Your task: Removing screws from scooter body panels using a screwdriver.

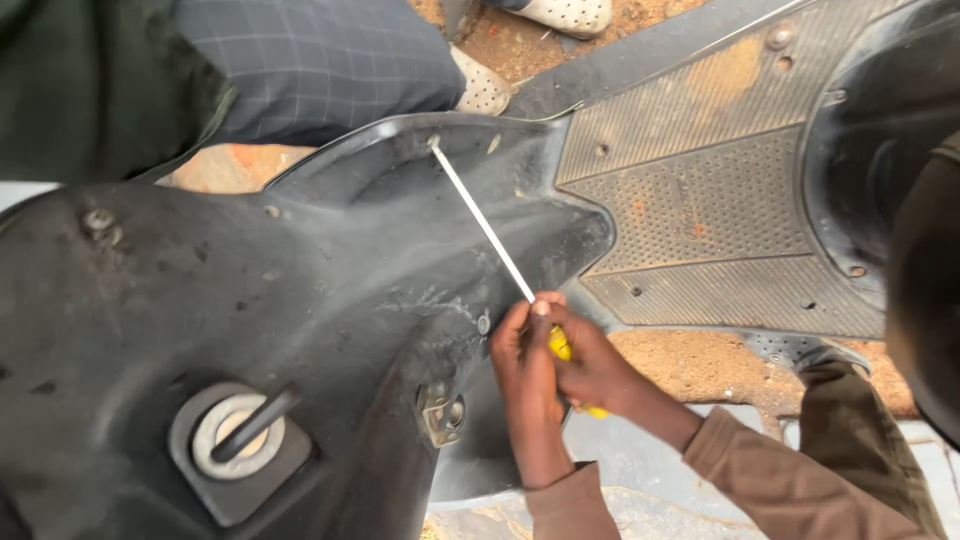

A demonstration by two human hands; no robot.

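Both my hands are wrapped tight round the yellow handle of the long screwdriver (pixel 490 232), left hand (pixel 525 370) steadying, right hand (pixel 592 372) gripping, so the tip stays seated in that screw (pixel 434 143) at the black scooter panel (pixel 300 290) edge.

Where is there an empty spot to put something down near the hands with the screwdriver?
The ribbed grey rubber floor mat lies bare, right of the long yellow-handled screwdriver. The broad black plastic scooter panel is also bare between its top edge and the round metal lock. It is crowded where the left hand and right hand grip the handle.
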